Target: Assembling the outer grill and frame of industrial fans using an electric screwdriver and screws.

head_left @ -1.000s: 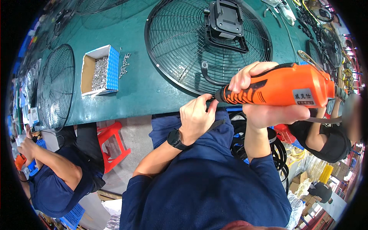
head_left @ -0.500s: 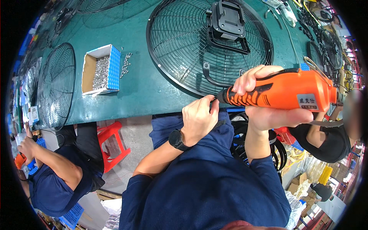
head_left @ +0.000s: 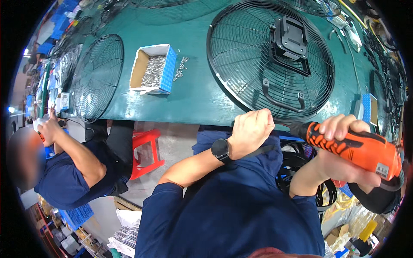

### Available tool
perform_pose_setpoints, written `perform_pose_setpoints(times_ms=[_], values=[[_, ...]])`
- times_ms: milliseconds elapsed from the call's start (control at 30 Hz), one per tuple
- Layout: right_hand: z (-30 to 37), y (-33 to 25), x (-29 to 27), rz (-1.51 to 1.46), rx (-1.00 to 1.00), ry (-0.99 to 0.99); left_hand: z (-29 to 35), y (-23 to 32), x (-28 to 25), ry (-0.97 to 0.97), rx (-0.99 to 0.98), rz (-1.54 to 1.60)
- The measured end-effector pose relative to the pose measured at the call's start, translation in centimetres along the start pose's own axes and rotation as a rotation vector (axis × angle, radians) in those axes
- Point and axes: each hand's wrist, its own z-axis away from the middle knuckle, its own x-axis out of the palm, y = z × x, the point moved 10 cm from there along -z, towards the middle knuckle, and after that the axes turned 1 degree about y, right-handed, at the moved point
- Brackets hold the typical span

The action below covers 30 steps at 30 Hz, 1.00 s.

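My right hand [head_left: 337, 161] is wrapped around an orange and black power screwdriver [head_left: 363, 152], held just off the table's near edge. Its thin bit points left at my left hand [head_left: 253, 131]. That hand is closed, fingers curled in, close to the near rim of a round black wire fan guard [head_left: 241, 56]. Whatever my left fingers may hold is hidden. On the guard sit a black rectangular housing with its bracket [head_left: 291, 36] and a curved black handle [head_left: 275, 101]. The guard lies on the green table [head_left: 193, 103].
Left of the guard stands an open blue-sided box [head_left: 170, 71] full of screws [head_left: 152, 73], with loose screws [head_left: 181, 69] beside it. Another fan guard [head_left: 98, 77] lies farther left. A co-worker [head_left: 77, 163] is at the left, near a red stool [head_left: 146, 150]. A cable [head_left: 355, 73] runs at right.
My right hand has drawn the screwdriver back from the guard's rim, down and to the right. My left fingers have curled into a fist. The view has turned, shifting the table things rightward.
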Motion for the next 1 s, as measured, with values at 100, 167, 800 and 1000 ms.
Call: perform_pose_setpoints(times_ms=[100,167,800,1000], values=[[0.6,-0.9,-1.0,-0.01,-0.032,0.015,0.0,0.0,-1.9,0.038,0.049,0.053],[0.8,-1.5,-1.9,-0.025,-0.041,0.036,1.6,-1.5,-5.2,0.139,-0.059,-0.016],[0.3,-1.2,-3.4,-0.144,0.109,0.13,-5.3,-7.9,-15.0,-0.121,-0.078,-0.687],[1.0,-1.7,-4.3,-0.2,0.123,0.144,-8.8,-12.9,-9.8,-0.614,0.122,-0.947]])
